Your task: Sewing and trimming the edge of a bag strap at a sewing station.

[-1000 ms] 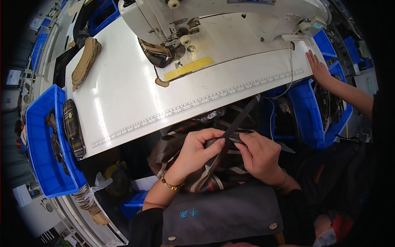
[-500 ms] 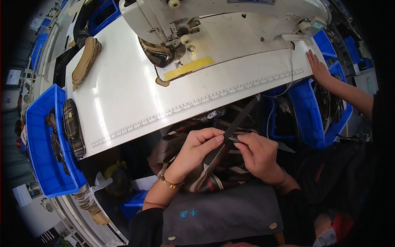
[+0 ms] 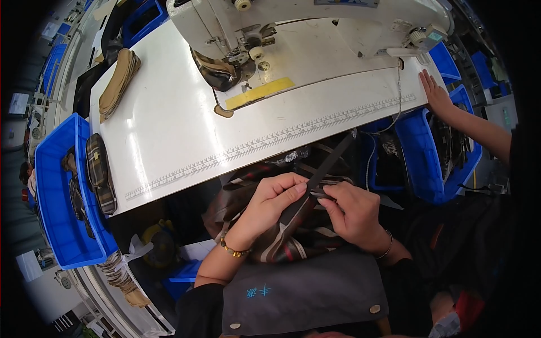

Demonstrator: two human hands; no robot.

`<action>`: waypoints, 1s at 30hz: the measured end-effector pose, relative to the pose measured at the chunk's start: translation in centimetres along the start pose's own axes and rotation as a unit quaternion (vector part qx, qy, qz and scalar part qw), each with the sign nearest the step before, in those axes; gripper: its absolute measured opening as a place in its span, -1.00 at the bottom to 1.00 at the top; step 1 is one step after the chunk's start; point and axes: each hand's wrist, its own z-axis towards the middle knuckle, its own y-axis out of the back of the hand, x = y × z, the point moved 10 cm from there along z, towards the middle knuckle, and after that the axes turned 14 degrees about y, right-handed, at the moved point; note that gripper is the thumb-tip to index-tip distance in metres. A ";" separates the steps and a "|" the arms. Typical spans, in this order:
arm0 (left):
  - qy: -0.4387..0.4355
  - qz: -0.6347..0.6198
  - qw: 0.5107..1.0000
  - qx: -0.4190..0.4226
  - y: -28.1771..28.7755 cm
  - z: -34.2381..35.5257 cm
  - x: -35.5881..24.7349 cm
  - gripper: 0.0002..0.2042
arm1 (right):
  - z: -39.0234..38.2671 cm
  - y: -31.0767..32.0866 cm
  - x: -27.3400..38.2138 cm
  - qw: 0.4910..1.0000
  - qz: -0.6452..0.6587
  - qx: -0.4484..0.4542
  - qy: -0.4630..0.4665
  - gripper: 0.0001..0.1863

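My left hand (image 3: 269,209) grips a long black strap (image 3: 329,158), its thumb pressed on it, over a brown plaid fabric bundle (image 3: 284,242) in my lap. Just right of that, my right hand (image 3: 354,213) pinches a small dark piece at the strap's side; what exactly it is, I cannot make out. The strap runs up to just under the edge of the white table (image 3: 158,135). A grey apron (image 3: 304,293) lies below both hands.
A sewing machine (image 3: 366,31) stands at the back with dark fabric under its head. Tan pieces (image 3: 115,81), a plaid pouch (image 3: 98,169) and blue bins (image 3: 51,191) sit left; more bins (image 3: 422,158) right. Another person's hand (image 3: 437,96) rests on the table's right edge.
My hands have shifted very slightly on the strap, the right thumb and fingertips moving a little. Both still hold on.
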 end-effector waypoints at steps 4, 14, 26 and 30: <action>-0.017 0.012 1.000 0.002 0.1 0.1 -0.1 -0.78 | 0.1 0.1 0.1 1.000 -0.010 0.003 -0.001 -0.79; -0.010 0.013 1.000 -0.005 0.0 0.2 -0.1 -0.79 | 0.1 -0.2 0.2 1.000 -0.013 0.013 0.008 -0.81; -0.008 0.022 1.000 -0.005 0.1 0.1 0.0 -0.79 | -0.1 0.7 -0.8 0.999 0.001 -0.033 -0.027 -0.85; -0.014 0.023 1.000 -0.006 0.0 0.0 -0.2 -0.79 | -0.2 0.6 -0.7 0.999 -0.013 -0.034 -0.004 -0.84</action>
